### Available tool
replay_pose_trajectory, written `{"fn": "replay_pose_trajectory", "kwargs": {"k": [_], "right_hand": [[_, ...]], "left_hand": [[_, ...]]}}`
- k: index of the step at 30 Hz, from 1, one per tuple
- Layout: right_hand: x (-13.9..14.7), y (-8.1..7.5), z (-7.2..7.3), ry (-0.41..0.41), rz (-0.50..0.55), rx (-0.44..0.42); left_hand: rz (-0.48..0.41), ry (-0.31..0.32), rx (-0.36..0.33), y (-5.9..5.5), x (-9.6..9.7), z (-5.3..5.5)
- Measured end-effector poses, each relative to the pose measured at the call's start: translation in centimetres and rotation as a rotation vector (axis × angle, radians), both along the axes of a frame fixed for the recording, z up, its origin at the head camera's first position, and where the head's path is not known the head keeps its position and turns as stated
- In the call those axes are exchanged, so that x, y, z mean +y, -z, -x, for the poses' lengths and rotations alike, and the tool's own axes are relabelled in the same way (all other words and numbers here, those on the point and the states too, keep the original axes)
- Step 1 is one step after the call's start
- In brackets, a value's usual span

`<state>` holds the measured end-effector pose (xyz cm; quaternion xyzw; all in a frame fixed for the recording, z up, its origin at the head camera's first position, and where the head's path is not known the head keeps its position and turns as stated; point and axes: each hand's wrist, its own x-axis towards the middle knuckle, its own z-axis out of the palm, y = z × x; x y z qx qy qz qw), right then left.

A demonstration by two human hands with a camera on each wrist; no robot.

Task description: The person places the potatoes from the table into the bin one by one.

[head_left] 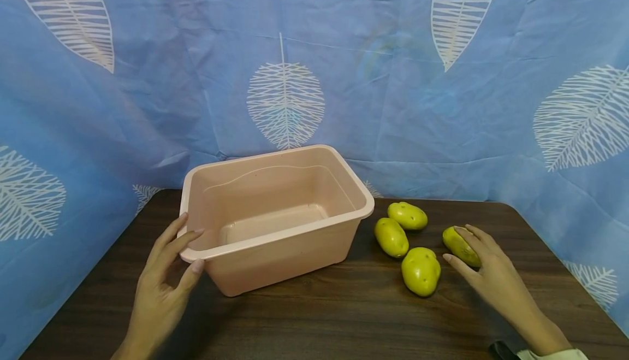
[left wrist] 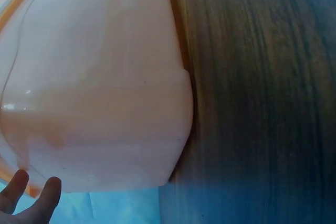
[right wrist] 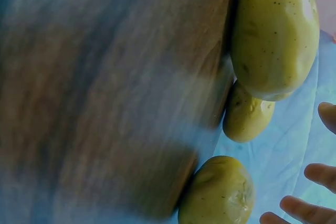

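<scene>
My left hand (head_left: 162, 283) is at the near left corner of a pink plastic basin (head_left: 290, 253), its fingers spread and overlapping the rim in the head view. In the left wrist view two fingertips (left wrist: 51, 190) show beside the basin's wall (left wrist: 105, 103). On the right, my right hand (head_left: 498, 272) hovers with parted fingers over a potato (head_left: 457, 245), partly covering it. Three more potatoes lie between that hand and the basin: one at the back (head_left: 408, 216), one beside the basin (head_left: 391, 237) and one nearer me (head_left: 421, 271).
Everything stands on a dark wood-grain table (head_left: 334, 316) with rounded far corners. A blue cloth (head_left: 368, 92) with white leaf prints hangs behind it and down the sides. The bare floor of the basin shows from above.
</scene>
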<state>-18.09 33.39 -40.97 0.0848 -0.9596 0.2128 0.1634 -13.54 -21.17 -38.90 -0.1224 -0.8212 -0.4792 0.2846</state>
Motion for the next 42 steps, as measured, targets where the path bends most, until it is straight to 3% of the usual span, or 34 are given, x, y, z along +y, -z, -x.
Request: {"fn": "replay_pose_trajectory", "kwargs": {"k": [8, 18, 24, 42], "right_hand": [[0.7, 0.5, 0.6, -0.010, 0.010, 0.061], [1.9, 1.0, 1.8, 0.016, 0.013, 0.023], [2.6, 1.2, 2.5, -0.013, 0.035, 0.030], [4.2, 1.2, 3.6, 0.021, 0.083, -0.225]], "left_hand": [[-0.063, 0.037, 0.013, 0.1, 0.2, 0.0], [-0.093, 0.047, 0.035, 0.3, 0.3, 0.0], [-0.100, 0.062, 0.091, 0.8, 0.2, 0.4], [-0.083, 0.048, 0.083, 0.8, 0.2, 0.4]]}}
